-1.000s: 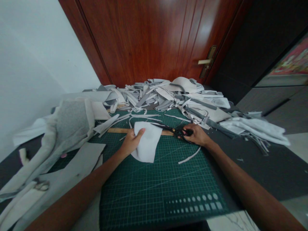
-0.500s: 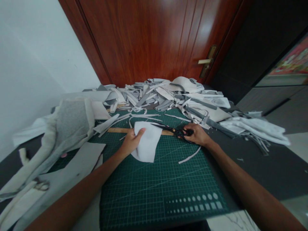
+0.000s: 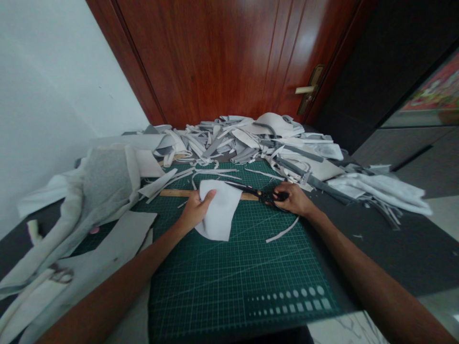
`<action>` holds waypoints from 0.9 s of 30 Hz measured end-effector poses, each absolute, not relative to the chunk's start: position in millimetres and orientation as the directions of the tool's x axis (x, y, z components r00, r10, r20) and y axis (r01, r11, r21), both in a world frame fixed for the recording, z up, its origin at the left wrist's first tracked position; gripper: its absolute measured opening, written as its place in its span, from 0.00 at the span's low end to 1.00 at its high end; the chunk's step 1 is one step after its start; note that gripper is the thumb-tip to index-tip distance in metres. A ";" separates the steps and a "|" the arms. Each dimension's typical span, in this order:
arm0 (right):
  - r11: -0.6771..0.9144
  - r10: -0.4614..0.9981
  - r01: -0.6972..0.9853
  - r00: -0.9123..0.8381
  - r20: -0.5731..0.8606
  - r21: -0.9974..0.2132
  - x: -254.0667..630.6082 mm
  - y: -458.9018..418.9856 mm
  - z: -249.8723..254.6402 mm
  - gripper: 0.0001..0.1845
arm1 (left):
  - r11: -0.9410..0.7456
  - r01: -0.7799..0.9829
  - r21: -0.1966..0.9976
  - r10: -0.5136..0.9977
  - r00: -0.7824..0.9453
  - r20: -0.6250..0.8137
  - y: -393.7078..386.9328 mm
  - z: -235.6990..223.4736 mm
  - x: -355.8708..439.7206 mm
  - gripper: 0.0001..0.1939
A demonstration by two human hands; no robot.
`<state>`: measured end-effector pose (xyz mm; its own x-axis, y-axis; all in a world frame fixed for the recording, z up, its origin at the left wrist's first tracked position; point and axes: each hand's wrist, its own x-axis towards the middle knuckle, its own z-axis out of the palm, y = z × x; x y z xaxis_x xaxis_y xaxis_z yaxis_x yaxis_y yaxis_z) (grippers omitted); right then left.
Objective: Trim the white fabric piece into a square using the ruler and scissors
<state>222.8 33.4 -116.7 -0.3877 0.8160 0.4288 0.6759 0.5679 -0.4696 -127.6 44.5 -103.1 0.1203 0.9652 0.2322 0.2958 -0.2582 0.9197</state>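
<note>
My left hand [image 3: 195,209] pinches a white piece of fabric [image 3: 221,215] by its left side, thumb on top and fingers hidden beneath. In my right hand [image 3: 293,198] is a pair of black scissors [image 3: 263,195], fingers wrapped round the handles. The blades point left and lie along the top edge of the fabric; how far apart they are is hard to see. Behind the fabric and scissors a wooden ruler [image 3: 175,193] lies across the green cutting mat [image 3: 229,286]. A thin curved strip [image 3: 283,231] rests on the mat below my right hand.
A large heap of white and grey scraps [image 3: 229,138] spreads along the back, against a wooden door [image 3: 222,57]. Bulky grey-white fabric [image 3: 107,172] and flat off-white pieces [image 3: 118,243] lie at left. More white cloth [image 3: 383,188] sits on the dark tabletop [image 3: 405,253] at right.
Almost nothing differs. Both hands, the fabric and the scissors keep the same positions, with only a very slight shift of the whole view.
</note>
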 end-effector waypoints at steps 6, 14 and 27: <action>0.585 0.803 0.673 -0.399 0.443 -0.453 226.7 33.9 -116.1 0.16 | -0.269 0.281 0.921 0.961 0.140 0.238 43.7 -102.1 -126.5 0.38; 0.594 0.795 0.668 -0.406 0.450 -0.448 228.8 33.8 -114.6 0.16 | -0.268 0.277 0.923 0.962 0.131 0.240 43.5 -102.4 -126.3 0.37; 0.578 0.807 0.681 -0.393 0.442 -0.449 234.6 33.4 -112.8 0.16 | -0.256 0.274 0.927 0.964 0.147 0.223 43.7 -103.5 -127.3 0.38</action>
